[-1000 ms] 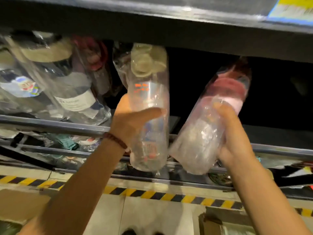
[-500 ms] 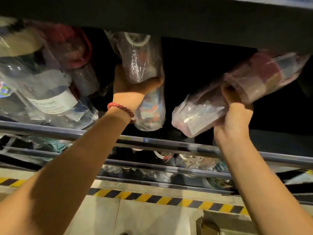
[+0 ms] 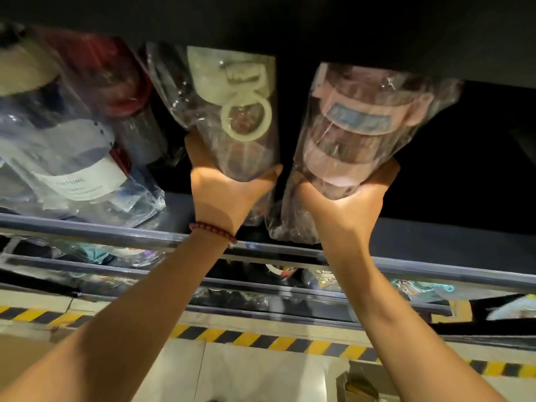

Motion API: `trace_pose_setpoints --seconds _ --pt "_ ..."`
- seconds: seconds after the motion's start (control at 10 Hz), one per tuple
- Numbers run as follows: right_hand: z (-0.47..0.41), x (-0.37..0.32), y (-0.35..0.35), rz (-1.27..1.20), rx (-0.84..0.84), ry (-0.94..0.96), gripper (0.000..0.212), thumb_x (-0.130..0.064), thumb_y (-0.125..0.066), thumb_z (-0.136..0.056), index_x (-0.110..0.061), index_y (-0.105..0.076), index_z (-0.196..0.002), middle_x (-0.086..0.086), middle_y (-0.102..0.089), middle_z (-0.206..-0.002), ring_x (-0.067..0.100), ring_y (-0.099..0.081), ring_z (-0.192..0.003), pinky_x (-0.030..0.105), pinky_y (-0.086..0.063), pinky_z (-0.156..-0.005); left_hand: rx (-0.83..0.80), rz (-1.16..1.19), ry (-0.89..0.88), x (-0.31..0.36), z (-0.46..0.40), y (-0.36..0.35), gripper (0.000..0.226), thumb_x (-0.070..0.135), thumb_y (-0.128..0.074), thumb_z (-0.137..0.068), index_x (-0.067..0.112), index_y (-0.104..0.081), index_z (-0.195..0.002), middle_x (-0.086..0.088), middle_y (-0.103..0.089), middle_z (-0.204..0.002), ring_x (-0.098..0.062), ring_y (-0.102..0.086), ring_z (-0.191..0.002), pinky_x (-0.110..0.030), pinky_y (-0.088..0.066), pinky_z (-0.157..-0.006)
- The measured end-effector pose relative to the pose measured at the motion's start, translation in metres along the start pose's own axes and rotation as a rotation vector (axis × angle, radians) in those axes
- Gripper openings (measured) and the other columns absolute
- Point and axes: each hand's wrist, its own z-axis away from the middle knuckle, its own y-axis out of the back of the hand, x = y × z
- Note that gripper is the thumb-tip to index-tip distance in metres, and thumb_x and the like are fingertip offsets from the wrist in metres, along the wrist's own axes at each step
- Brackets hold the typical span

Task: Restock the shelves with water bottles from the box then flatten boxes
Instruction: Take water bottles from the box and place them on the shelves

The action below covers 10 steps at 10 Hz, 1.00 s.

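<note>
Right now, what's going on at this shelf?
A person is stocking a shelf with bagged water bottles, one in each hand. The left hand grips the cream-lidded bottle; the right hand grips the pink-lidded bottle. Both bottles are tilted, side by side, with their lower ends at the shelf's front rail. More bagged bottles sit to the left.

arms: bare, no sleeves | left wrist: red bead bracelet (image 3: 213,230) | right wrist: nothing worn
</note>
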Motion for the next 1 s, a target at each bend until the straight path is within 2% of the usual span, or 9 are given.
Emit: trace_pose_setpoints --seconds 0.1,0.3,0.4,0.5,0.6,0.7,0.8,0.9,1.0 --pt "0.000 0.002 -0.002 0.037 -0.011 0.036 0.063 -0.022 -0.087 -0.060 0.003 -0.056 -0.109 0.013 -0.066 -0.108 0.022 -0.065 -0.101 0.043 -0.054 -0.085 0.003 -0.007 -0.020 0.009 0.007 0.001 0.092 0.066 -0.068 -0.034 0.007 -0.056 -0.104 -0.002 -0.063 -0.097 -0.015 -0.062 -0.090 -0.027 -0.049 -0.079" --pt "0.006 -0.005 0.007 0.144 -0.069 0.073 0.052 -0.028 -0.086 -0.066 -0.001 -0.060 -0.102 0.008 -0.065 -0.103 0.015 -0.063 -0.097 0.035 -0.051 -0.088 -0.165 -0.090 -0.039 -0.003 0.003 0.011 0.118 0.084 -0.067 -0.025 0.000 -0.060 -0.107 -0.008 -0.065 -0.105 -0.016 -0.063 -0.102 -0.033 -0.052 -0.091" --pt "0.012 -0.011 0.011 0.231 -0.080 0.110 0.062 -0.030 -0.087 -0.061 -0.022 -0.046 -0.107 -0.010 -0.054 -0.107 -0.006 -0.054 -0.099 0.009 -0.040 -0.089 -0.262 -0.195 -0.080 -0.003 0.005 0.025 0.094 0.069 -0.070 -0.031 0.007 -0.057 -0.100 -0.007 -0.063 -0.104 -0.017 -0.060 -0.100 -0.026 -0.048 -0.087" --pt "0.013 -0.012 0.019 0.332 -0.182 0.087 0.083 -0.041 -0.083 -0.056 -0.021 -0.031 -0.117 -0.009 -0.043 -0.117 -0.006 -0.046 -0.101 -0.001 -0.033 -0.090 -0.324 -0.166 -0.155 -0.002 0.005 0.037 0.094 0.060 -0.073 -0.038 0.013 -0.047 -0.115 -0.005 -0.057 -0.114 -0.017 -0.055 -0.107 -0.029 -0.047 -0.092" --pt "0.011 -0.010 0.033 0.326 -0.306 -0.020 0.087 -0.031 -0.087 -0.060 -0.022 -0.024 -0.119 -0.015 -0.039 -0.118 -0.015 -0.045 -0.102 0.000 -0.034 -0.090 -0.311 -0.258 -0.152 0.001 0.004 0.041 0.077 0.045 -0.087 -0.050 0.012 -0.048 -0.108 0.005 -0.051 -0.094 -0.012 -0.049 -0.091 -0.022 -0.043 -0.080" --pt "0.009 -0.011 0.044 0.296 -0.357 -0.080 0.091 -0.045 -0.080 -0.050 -0.019 -0.025 -0.117 -0.011 -0.044 -0.118 -0.004 -0.049 -0.107 0.005 -0.041 -0.088 -0.256 -0.362 -0.179 0.005 0.009 0.039 0.055 0.036 -0.088 -0.055 0.020 -0.039 -0.075 0.010 -0.037 -0.075 -0.010 -0.040 -0.073 -0.017 -0.033 -0.068" --pt "0.006 -0.009 0.047 0.358 -0.390 -0.061 0.077 -0.020 -0.089 -0.059 -0.020 -0.028 -0.106 -0.013 -0.043 -0.108 0.002 -0.050 -0.103 0.000 -0.039 -0.081 -0.183 -0.382 -0.235 0.005 0.017 0.035 0.059 0.041 -0.087 -0.054 0.019 -0.037 -0.076 0.010 -0.036 -0.075 -0.017 -0.045 -0.081 -0.030 -0.043 -0.074" --pt "0.005 -0.006 0.045 0.434 -0.330 0.041 0.080 -0.023 -0.090 -0.058 -0.006 -0.034 -0.112 0.005 -0.049 -0.116 0.014 -0.051 -0.113 0.013 -0.042 -0.093 -0.008 -0.370 -0.319 0.003 0.024 0.029 0.067 0.047 -0.086 -0.052 0.012 -0.037 -0.082 0.000 -0.038 -0.079 -0.023 -0.044 -0.082 -0.043 -0.048 -0.076" --pt "0.008 -0.004 0.038 0.452 -0.259 0.124 0.099 -0.040 -0.091 -0.052 0.003 -0.032 -0.119 0.008 -0.044 -0.124 0.013 -0.047 -0.117 0.021 -0.040 -0.100 0.076 -0.342 -0.351 0.001 0.027 0.026 0.069 0.061 -0.072 -0.052 0.010 -0.040 -0.086 -0.002 -0.038 -0.084 -0.024 -0.043 -0.083 -0.048 -0.049 -0.080"
